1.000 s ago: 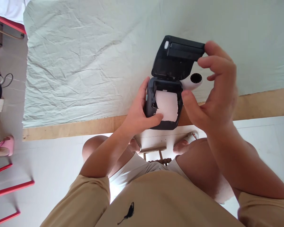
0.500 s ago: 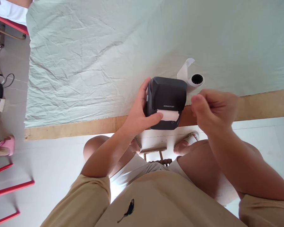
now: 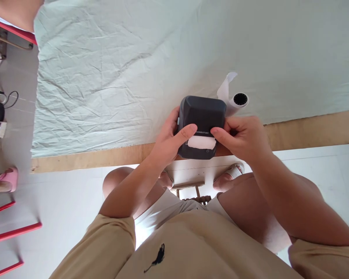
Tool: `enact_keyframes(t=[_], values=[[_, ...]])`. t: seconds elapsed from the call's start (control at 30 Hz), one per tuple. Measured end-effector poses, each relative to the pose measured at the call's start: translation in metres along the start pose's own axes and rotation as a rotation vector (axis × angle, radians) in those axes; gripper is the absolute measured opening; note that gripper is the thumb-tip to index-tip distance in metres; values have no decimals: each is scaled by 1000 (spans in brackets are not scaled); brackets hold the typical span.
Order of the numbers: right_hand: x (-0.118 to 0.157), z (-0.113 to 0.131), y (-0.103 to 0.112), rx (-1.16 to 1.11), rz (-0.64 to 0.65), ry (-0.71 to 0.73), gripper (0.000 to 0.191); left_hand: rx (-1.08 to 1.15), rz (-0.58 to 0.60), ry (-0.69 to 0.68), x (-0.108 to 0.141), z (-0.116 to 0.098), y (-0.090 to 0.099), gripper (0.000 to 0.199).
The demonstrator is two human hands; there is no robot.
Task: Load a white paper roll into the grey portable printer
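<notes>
Between both hands, over the table's near edge, is a black label printer [image 3: 203,112]. White label paper [image 3: 202,142] sticks out of its front slot with a ragged edge. My left hand [image 3: 172,137] is closed round the printer's left side, thumb lying on the top cover. On the other side my right hand [image 3: 244,135] grips the right edge, its thumb on the cover and its curled fingers partly hidden along the side. Just behind the printer a white paper roll [image 3: 239,101] with a dark core lies on the cloth, its loose end curling up.
A wrinkled pale green cloth [image 3: 110,77] covers the table, with a bare wooden edge [image 3: 314,130] toward me. Another person's arm [image 3: 17,13] shows at the top left. Red metal legs [image 3: 16,232], cables and a pink slipper [image 3: 10,179] are on the floor at left.
My right hand has moved left from beside the printer and taken hold of its right edge. My left thumb has shifted from the paper up onto the cover. The printer has moved slightly left.
</notes>
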State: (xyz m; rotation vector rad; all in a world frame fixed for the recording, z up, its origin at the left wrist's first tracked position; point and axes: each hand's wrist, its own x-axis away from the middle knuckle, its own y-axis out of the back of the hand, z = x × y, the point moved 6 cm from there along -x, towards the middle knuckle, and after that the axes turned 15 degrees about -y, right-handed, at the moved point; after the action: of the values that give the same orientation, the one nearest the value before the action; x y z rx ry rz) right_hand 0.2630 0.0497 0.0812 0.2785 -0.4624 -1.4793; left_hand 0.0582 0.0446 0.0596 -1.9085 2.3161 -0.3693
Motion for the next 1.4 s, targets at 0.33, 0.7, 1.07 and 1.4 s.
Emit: enact_keyframes(t=[0.33, 0.7, 1.07, 1.4], values=[[1, -8, 2, 8, 51, -20, 72, 161, -36, -132, -8, 0, -6, 54], [3, 4, 4, -27, 63, 52, 64, 218, -260, -62, -8, 15, 1, 40], [1, 3, 2, -94, 114, 72, 57, 117, -254, -169, -8, 4, 3, 58], [19, 15, 16, -246, -393, 342, 40, 40, -55, -118, -4, 5, -4, 55]])
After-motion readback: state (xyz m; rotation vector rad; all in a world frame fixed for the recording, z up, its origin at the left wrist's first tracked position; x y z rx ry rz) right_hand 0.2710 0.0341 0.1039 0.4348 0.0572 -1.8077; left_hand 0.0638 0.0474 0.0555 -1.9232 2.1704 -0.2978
